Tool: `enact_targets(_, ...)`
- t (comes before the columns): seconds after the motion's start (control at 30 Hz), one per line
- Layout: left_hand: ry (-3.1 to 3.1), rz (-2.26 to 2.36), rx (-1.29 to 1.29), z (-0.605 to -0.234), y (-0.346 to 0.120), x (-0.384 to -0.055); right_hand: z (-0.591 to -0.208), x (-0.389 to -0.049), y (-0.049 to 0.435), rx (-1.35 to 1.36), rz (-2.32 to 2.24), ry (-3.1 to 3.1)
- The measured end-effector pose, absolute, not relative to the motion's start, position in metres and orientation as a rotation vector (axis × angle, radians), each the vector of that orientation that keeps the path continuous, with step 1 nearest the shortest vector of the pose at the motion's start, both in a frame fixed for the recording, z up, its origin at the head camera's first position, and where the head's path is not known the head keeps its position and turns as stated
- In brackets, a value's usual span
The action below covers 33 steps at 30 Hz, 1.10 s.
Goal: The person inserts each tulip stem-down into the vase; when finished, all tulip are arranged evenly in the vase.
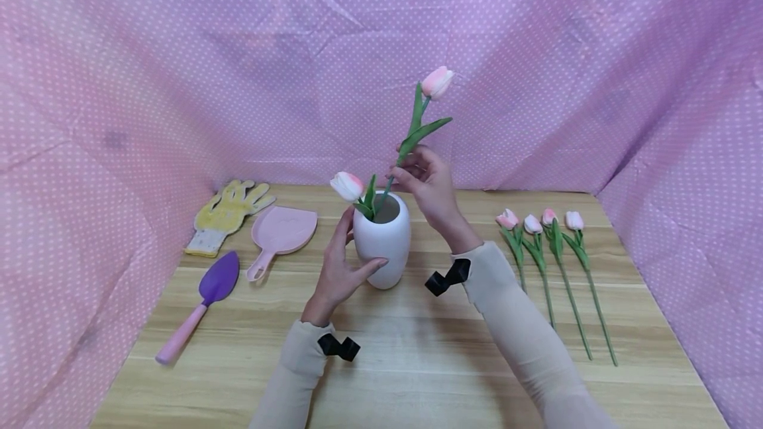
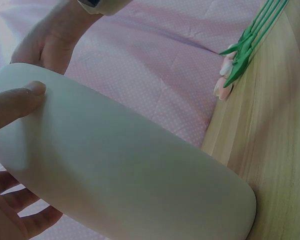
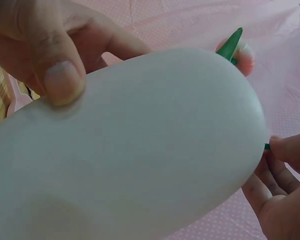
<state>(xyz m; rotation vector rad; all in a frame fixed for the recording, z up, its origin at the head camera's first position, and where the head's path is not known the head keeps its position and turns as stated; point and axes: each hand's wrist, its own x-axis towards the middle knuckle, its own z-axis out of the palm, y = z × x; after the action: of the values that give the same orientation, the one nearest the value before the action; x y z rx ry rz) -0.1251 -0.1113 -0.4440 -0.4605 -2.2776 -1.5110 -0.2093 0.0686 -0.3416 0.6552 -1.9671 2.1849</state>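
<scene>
A white vase (image 1: 384, 250) stands upright on the wooden table, and my left hand (image 1: 342, 270) grips its left side, thumb across the front. In the left wrist view the same vase (image 2: 125, 150) fills much of the picture. Above the rim, my right hand (image 1: 432, 187) pinches the stem of a pink-and-white tulip (image 1: 438, 83) between thumb and fingers. That stem slants down into the vase mouth; its lower end is hidden inside. Another tulip (image 1: 347, 186) is in the vase, its bloom leaning out over the left of the rim.
Several tulips (image 1: 574, 220) lie side by side on the right of the table. At the left are a yellow glove (image 1: 223, 214), a pink dustpan-shaped scoop (image 1: 285, 230) and a purple trowel (image 1: 219, 278) with a pink handle. Pink dotted cloth (image 1: 381, 51) hangs behind and around the table.
</scene>
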Motion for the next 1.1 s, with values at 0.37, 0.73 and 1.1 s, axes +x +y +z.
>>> enact_targets(0.37, -2.289, -1.512, -0.449, -0.441, -0.111, -0.124, -0.346, -0.216, 0.063, 0.83, 2.052, -2.122)
enact_targets(0.73, -2.307, -1.505, -0.444, -0.441, -0.111, -0.124, -0.346, -0.215, 0.061, 0.998, 1.836, -2.385)
enact_targets(1.1, -2.256, -1.502, -0.505, -0.444, -0.111, -0.125, -0.347, -0.218, 0.072, 1.05, 1.88, -2.505)
